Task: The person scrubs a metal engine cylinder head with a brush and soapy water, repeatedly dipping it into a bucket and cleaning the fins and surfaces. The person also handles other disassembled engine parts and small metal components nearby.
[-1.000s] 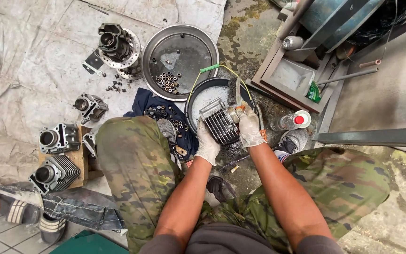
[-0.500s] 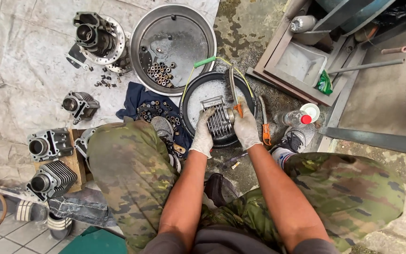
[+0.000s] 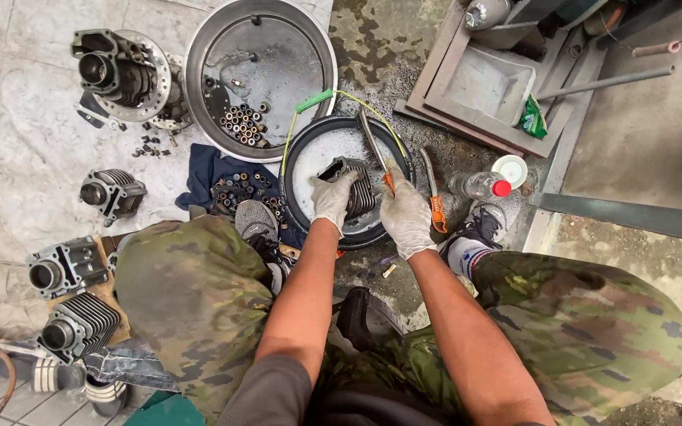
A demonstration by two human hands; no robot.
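A finned engine cylinder (image 3: 354, 189) sits tilted in a black round basin (image 3: 303, 207) on the floor, just in front of the person's knees. The left hand (image 3: 331, 199), in a pale glove, is closed around the cylinder's near-left side, holding it steady. The right hand (image 3: 406, 217), also gloved, is closed around the orange handle of a long metal tool (image 3: 374, 148), whose shaft runs up and away across the basin, its tip near the far rim. A second orange-handled tool (image 3: 433, 197) lies on the ground just right of the basin, near the right hand's knuckles.

A green-and-yellow cord (image 3: 333, 99) arcs over the basin's far edge. Beyond it, touching or nearly so, stands a large metal pan (image 3: 199, 63) with a heap of small bushings and nuts (image 3: 245, 125) inside. Left of the pan an engine head with a round disc (image 3: 120, 75) rests on the pale tarp (image 3: 9, 142). Further cylinders lie along the left: one small (image 3: 112, 192), two larger (image 3: 65, 268) (image 3: 80, 327) close by the left knee. A dark blue cloth (image 3: 207, 170) carrying more small parts lies between the pan and the left shoe (image 3: 256, 223). To the right, a clear plastic bottle with a red cap (image 3: 479, 186) lies on its side beside a white lid (image 3: 511, 170), close to the right shoe (image 3: 479, 229). A shallow wooden-framed tray (image 3: 483, 87) sits farther right
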